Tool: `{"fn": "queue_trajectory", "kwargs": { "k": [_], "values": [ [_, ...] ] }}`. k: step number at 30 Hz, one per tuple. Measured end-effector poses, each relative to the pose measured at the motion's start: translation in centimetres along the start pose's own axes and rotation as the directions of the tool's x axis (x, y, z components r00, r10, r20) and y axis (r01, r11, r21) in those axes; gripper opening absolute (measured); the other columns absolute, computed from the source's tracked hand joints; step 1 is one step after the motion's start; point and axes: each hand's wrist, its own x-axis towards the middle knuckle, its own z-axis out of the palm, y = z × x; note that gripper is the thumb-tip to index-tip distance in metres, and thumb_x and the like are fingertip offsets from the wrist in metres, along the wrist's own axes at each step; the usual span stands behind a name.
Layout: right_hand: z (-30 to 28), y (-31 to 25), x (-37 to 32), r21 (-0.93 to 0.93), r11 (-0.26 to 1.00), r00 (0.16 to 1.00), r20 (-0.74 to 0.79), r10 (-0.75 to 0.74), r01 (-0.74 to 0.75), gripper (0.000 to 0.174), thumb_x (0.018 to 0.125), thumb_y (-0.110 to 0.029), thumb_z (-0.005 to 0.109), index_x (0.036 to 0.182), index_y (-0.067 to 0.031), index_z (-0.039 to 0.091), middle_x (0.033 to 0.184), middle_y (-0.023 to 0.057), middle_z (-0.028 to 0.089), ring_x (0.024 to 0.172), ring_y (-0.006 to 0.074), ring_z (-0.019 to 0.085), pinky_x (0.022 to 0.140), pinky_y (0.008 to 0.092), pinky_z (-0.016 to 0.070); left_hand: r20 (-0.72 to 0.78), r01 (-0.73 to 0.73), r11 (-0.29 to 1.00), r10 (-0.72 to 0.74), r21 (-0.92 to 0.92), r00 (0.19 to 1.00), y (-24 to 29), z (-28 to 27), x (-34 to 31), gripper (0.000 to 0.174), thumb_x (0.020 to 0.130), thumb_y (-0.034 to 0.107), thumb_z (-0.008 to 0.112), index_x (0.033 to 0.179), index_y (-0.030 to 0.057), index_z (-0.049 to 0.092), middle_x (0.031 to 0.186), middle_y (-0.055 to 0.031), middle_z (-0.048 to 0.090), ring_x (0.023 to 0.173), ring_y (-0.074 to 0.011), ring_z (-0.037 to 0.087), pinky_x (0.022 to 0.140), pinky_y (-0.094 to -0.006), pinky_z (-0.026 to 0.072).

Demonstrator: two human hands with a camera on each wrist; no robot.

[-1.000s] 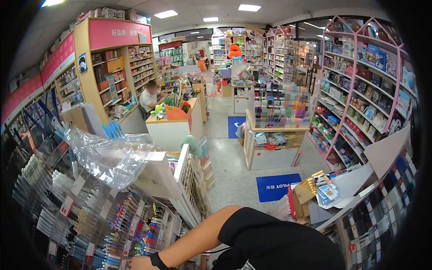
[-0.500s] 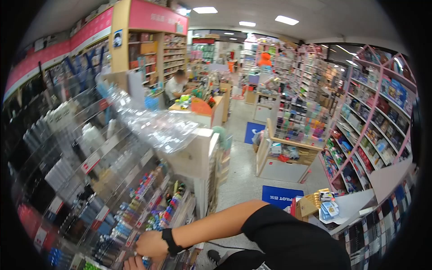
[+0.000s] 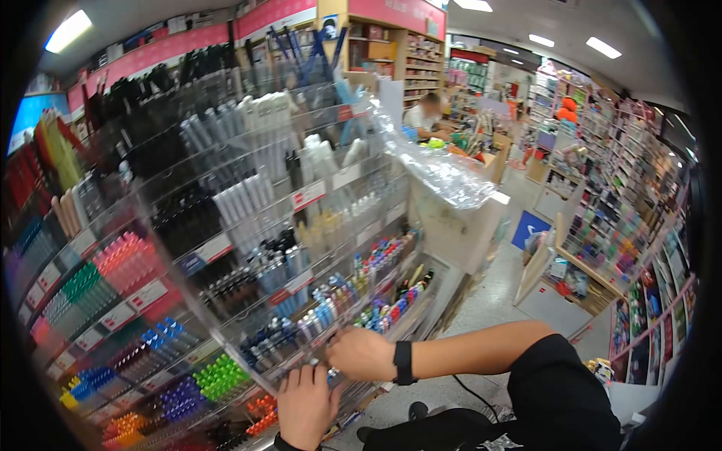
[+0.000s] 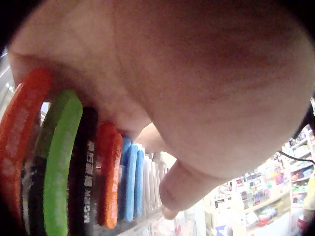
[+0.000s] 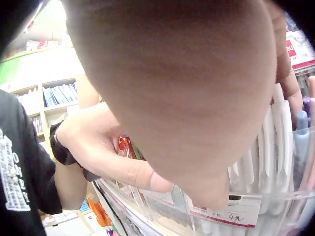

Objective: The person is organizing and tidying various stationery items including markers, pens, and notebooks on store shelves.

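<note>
Head view: left hand (image 3: 307, 410) lies across pen rack (image 3: 203, 312), fingers extended, likely steadying; right hand (image 3: 362, 353) beside it, grip hidden, can't tell. Pens (image 3: 222, 378) colour-grouped, presumably for quick picking.

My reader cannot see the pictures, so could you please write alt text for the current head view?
A left hand and a right hand are close together at the lower part of a clear rack full of colourful pens. Beyond it are a person in white, crowded shop shelves and a blue mat.
</note>
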Motion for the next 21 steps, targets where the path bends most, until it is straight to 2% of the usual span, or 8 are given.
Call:
{"fn": "queue_trajectory", "kwargs": {
  "k": [1,3,6,8,9,11,15,21],
  "values": [
    [-0.4,0.5,-0.4,0.0,1.0,1.0,-0.005,-0.013,0.013,0.015,0.085,-0.02,0.075,0.09,-0.008,0.082,0.093,0.0108,0.079,0.096,0.0309,0.077,0.087,0.0423,0.0578,0.035,-0.003,0.999,0.004,-0.033,0.999,0.2,0.0,0.4,0.047,0.089,0.038,0.083,0.118,0.0042,0.068,0.107,-0.0116,0.067,0.104,-0.032,0.065,0.088,-0.0459,0.053],
    [-1.1,0.9,-0.7,-0.014,1.0,0.995,0.099,-0.023,0.025,0.033,0.088,-0.024,0.073,0.11,0.0003,0.074,0.1,0.0146,0.077,0.1,0.0317,0.075,0.092,0.0419,0.0576,0.021,0.005,1.0,-0.005,-0.025,1.0,0.4,-0.1,0.3,0.046,0.089,0.036,0.084,0.12,0.0051,0.067,0.107,-0.0111,0.067,0.104,-0.0311,0.066,0.088,-0.0449,0.0541],
    [-1.1,1.1,-0.6,-0.014,1.0,0.99,0.14,-0.01,0.013,0.035,0.09,-0.024,0.072,0.115,0.0009,0.072,0.104,0.0154,0.077,0.098,0.0319,0.076,0.089,0.0418,0.0592,0.017,-0.007,1.0,0.007,-0.018,1.0,0.4,-0.2,0.4,0.047,0.089,0.036,0.083,0.121,0.005,0.067,0.107,-0.0105,0.066,0.105,-0.03,0.067,0.09,-0.0439,0.0558],
    [-0.5,1.3,-1.1,0.003,0.999,0.994,0.098,-0.05,0.05,0.033,0.09,-0.022,0.071,0.113,0.002,0.071,0.107,0.0152,0.075,0.096,0.0325,0.077,0.085,0.0425,0.0604,0.099,0.038,0.997,-0.031,-0.067,0.995,0.9,-0.5,0.5,0.038,0.089,0.026,0.083,0.117,0.0049,0.067,0.11,-0.012,0.067,0.106,-0.0326,0.066,0.09,-0.0459,0.0548],
    [-0.4,1.5,-1.3,0.039,0.997,0.994,0.081,-0.07,0.067,0.032,0.09,-0.021,0.071,0.112,0.0027,0.07,0.107,0.0149,0.074,0.096,0.0331,0.077,0.085,0.0436,0.0607,0.093,0.028,0.998,-0.022,-0.061,0.995,1.0,-0.3,0.6,0.038,0.089,0.026,0.083,0.117,0.0049,0.067,0.11,-0.012,0.067,0.106,-0.0326,0.066,0.09,-0.0459,0.0548],
    [-1.1,2.2,-1.4,0.159,0.982,0.992,0.054,-0.11,0.1,0.031,0.088,-0.015,0.073,0.111,0.0046,0.067,0.106,0.0157,0.071,0.093,0.0364,0.076,0.086,0.0473,0.0612,-0.087,-0.046,0.998,0.049,0.04,0.995,1.2,0.2,0.5,0.049,0.089,0.028,0.078,0.129,0.0016,0.067,0.108,-0.0124,0.068,0.102,-0.0322,0.066,0.086,-0.0446,0.0559],
    [-1.0,2.5,-1.6,0.275,0.954,0.992,0.007,-0.124,0.117,0.029,0.084,-0.01,0.076,0.107,0.0063,0.07,0.109,0.0186,0.072,0.096,0.0394,0.075,0.088,0.0486,0.0616,-0.07,-0.029,0.999,0.031,0.031,0.997,1.3,0.5,0.2,0.05,0.088,0.029,0.079,0.128,0.002,0.067,0.107,-0.0117,0.068,0.102,-0.0319,0.066,0.086,-0.0449,0.0559],
    [-2.1,2.8,-1.7,0.415,0.899,0.989,-0.015,-0.149,0.142,0.043,0.081,-0.009,0.081,0.117,0.0067,0.064,0.115,0.0221,0.068,0.106,0.0423,0.071,0.091,0.0501,0.0597,-0.05,-0.037,0.999,0.037,-0.013,0.998,0.8,0.3,0.7,0.05,0.089,0.03,0.079,0.128,0.002,0.067,0.107,-0.0126,0.068,0.103,-0.0325,0.067,0.086,-0.0454,0.0564]
  ]
}}
